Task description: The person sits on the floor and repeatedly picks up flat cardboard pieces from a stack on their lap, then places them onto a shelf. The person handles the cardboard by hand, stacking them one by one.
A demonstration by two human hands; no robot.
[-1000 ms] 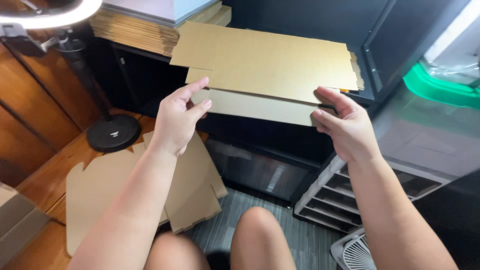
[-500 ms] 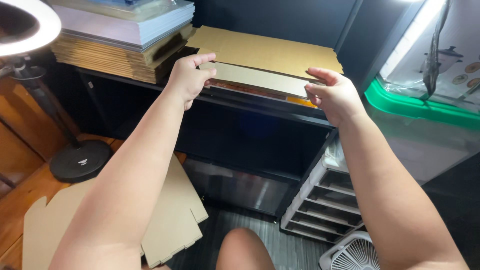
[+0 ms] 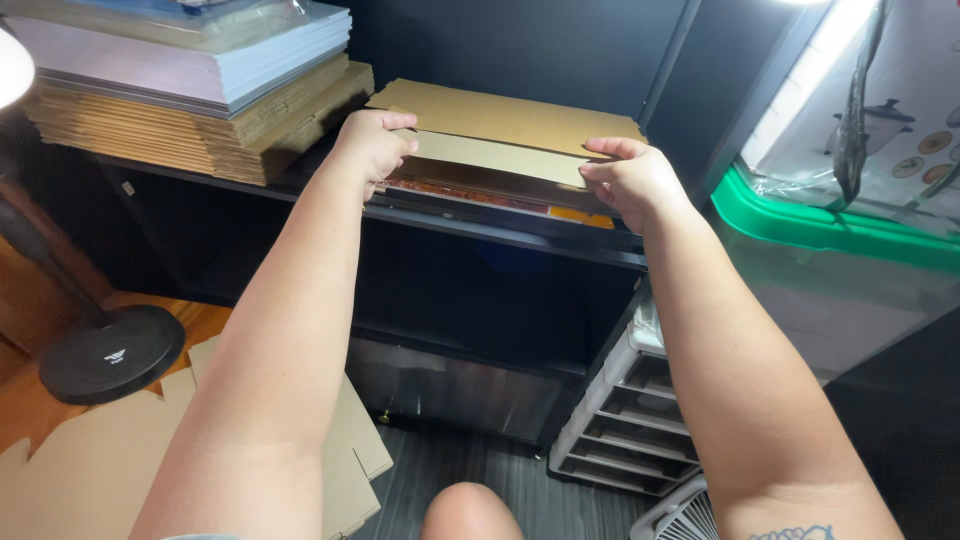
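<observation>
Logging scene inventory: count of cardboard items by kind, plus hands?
Flat cardboard piece held: 1
Stack of flat cardboard on shelf: 1
Flat cardboard on floor: 1 pile, sheet count unclear
Hands on the held piece: 2, left hand, right hand
Total: 5

We see a sharp, wide-angle view, dim overall. A bright strip light (image 3: 835, 40) glares white at upper right, and a ring lamp (image 3: 12, 65) glows at the left edge. The black shelf unit (image 3: 480, 290) lies in deep shadow.
</observation>
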